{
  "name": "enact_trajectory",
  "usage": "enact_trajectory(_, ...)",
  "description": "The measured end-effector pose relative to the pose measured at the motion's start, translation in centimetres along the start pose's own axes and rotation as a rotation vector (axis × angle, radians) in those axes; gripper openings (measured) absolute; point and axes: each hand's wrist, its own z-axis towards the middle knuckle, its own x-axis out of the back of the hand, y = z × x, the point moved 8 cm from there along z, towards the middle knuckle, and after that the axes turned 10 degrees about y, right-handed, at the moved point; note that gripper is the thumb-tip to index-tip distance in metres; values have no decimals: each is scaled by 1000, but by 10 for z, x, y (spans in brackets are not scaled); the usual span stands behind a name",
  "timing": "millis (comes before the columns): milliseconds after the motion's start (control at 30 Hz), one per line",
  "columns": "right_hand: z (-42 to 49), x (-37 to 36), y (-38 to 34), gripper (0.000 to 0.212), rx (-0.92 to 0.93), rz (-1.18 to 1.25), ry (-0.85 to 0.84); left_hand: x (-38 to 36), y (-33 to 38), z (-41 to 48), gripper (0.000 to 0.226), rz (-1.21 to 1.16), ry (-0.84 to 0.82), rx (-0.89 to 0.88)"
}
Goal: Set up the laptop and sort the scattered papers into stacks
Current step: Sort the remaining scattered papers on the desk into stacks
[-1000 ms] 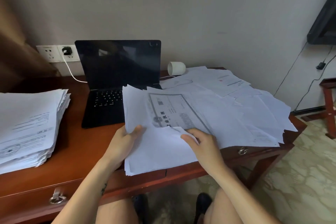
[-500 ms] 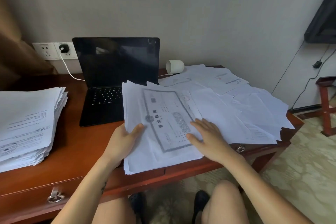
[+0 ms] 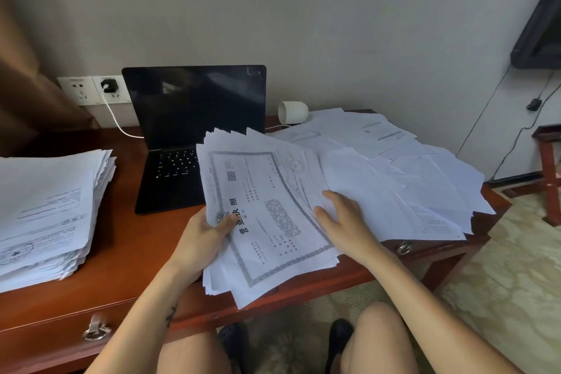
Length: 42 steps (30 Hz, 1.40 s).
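Note:
A black laptop stands open with a dark screen at the back of the wooden desk. My left hand grips the left edge of a fanned bundle of papers, thumb on the top sheet, a bordered certificate. The bundle is tilted up over the desk's front edge. My right hand lies with straight fingers on the right side of that bundle. Loose white sheets lie scattered over the right half of the desk. A thick paper stack sits at the left.
A white cup lies on its side behind the loose sheets. A white charger cable runs from the wall socket to the laptop. A red wooden stand is at the far right, and a dark screen hangs on the wall above it.
The certificate now tops the bundle, and my right hand has flattened onto it. My left hand has lifted and tilted the bundle, whose sheets fan out more.

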Motion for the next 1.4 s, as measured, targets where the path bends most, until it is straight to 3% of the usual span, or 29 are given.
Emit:
enact_trajectory(67,9,-2,-2,59,-70,40,-24,3,2,-2,17,-55,20,3)
enact_trajectory(167,26,4,-12,37,-129,355,92,7,3,-3,19,-143,59,29)
enact_trajectory(267,38,9,-14,38,-248,516,171,8,5,-1,23,-214,71,73)
enact_trajectory(333,46,7,-21,27,-183,429,142,11,11,1,24,-201,83,66)
enact_trajectory(500,48,-13,-27,31,-132,244,65,16,17,8,18,-89,94,65)
enact_trajectory(633,42,-21,-20,32,-149,217,10,21,1,10,14,-56,102,148)
enact_trajectory(767,37,-18,-3,30,-157,228,-18,27,-3,16,10,18,97,73)
enact_trajectory(900,38,-19,-3,31,-150,199,8,28,-9,18,40,51,114,37)
enact_trajectory(1000,36,-27,-21,29,-97,141,18,34,-15,22,33,71,181,82)
enact_trajectory(1067,31,-29,-35,43,-54,122,5,36,-13,23,23,103,224,98)
enact_trajectory(1167,25,-32,-36,65,-116,127,-110,34,-5,20,25,153,268,86)
enact_trajectory(1333,22,-41,-26,47,-29,115,-207,29,-8,19,18,92,198,115)
enact_trajectory(1400,18,-41,-33,45,31,28,-184,25,-5,19,26,137,130,39)
